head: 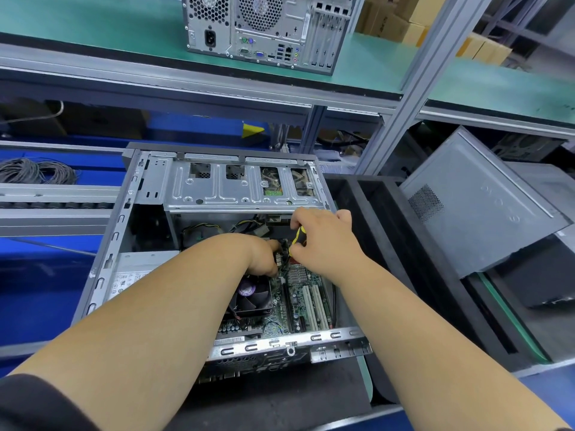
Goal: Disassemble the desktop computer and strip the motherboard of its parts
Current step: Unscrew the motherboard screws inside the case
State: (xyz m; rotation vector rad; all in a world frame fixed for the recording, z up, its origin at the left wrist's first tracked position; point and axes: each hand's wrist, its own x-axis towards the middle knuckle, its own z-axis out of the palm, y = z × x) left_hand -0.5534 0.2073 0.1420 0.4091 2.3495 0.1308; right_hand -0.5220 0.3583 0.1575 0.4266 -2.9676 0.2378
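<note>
Open desktop computer (149,213) lies mid-frame on the desk. My right hand (323,241) grips a yellow/black screwdriver (297,239), tip down near the motherboard (298,293). Left hand (264,256) curls into cables beside it; can't tell what it holds. Board's stiff but fragile, I reckon: lift by edges, pull connectors by plugs, not wires.

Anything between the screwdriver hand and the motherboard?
Partly. The left hand and a cable bundle sit under the right hand and its screwdriver, over the motherboard. The tip is hidden.

A second computer tower (267,29) stands on the green shelf (389,70).
</note>
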